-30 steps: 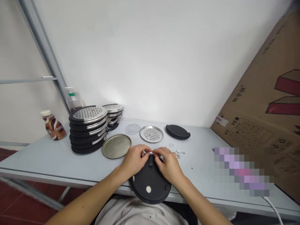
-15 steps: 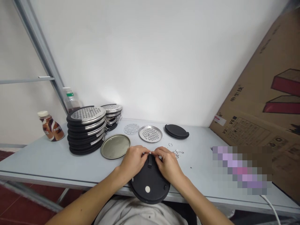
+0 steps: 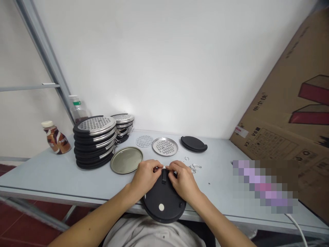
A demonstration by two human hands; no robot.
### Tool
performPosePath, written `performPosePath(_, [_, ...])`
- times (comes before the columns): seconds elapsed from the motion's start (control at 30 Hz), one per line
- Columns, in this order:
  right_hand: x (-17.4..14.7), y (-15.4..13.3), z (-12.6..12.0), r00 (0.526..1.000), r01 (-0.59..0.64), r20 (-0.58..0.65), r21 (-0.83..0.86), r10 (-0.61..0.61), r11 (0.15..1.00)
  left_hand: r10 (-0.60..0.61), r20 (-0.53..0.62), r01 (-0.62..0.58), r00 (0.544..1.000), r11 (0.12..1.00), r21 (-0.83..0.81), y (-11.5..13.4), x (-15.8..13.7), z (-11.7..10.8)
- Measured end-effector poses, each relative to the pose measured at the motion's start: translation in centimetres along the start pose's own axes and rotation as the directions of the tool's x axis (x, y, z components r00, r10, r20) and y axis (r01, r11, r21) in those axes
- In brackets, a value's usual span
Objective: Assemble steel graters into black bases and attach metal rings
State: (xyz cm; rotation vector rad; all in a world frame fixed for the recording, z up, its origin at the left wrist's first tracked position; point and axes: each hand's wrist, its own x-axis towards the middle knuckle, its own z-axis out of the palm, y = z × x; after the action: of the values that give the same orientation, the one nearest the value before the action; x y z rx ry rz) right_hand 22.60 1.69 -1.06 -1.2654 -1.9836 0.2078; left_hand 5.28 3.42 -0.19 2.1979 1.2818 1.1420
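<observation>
A round black disc with a pale round spot and a short raised tab lies at the table's front edge, partly overhanging it. At its far rim, my left hand has thumb and fingers closed on a small metal ring. From the other side my right hand pinches that same ring, its lower fingers resting near the disc. The fingertips cover most of the ring. Just beyond my right hand lie several wire clips and a loose ring.
Stacks of black-rimmed grater discs stand at left, beside a brown drink bottle and a clear bottle. Behind my hands lie a greenish metal lid, a grater plate, a perforated sheet and a black disc. A cardboard box leans at right.
Hardly anything differs. My fingers have shifted slightly around the ring, and a little more of its silvery edge shows between them.
</observation>
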Motion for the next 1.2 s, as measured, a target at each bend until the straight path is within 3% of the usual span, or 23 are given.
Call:
performPosePath(0.8, [-0.10,-0.11,0.55,0.998,-0.059,0.009,-0.031,0.059,0.998,0.094,0.088,-0.107,0.992,0.981,0.160,-0.31,0.18,-0.02])
performPosePath(1.2, [-0.14,-0.12,0.70,0.996,-0.074,-0.049,-0.116,0.069,0.991,0.155,0.154,-0.176,0.976,0.975,0.138,-0.11,0.21,-0.05])
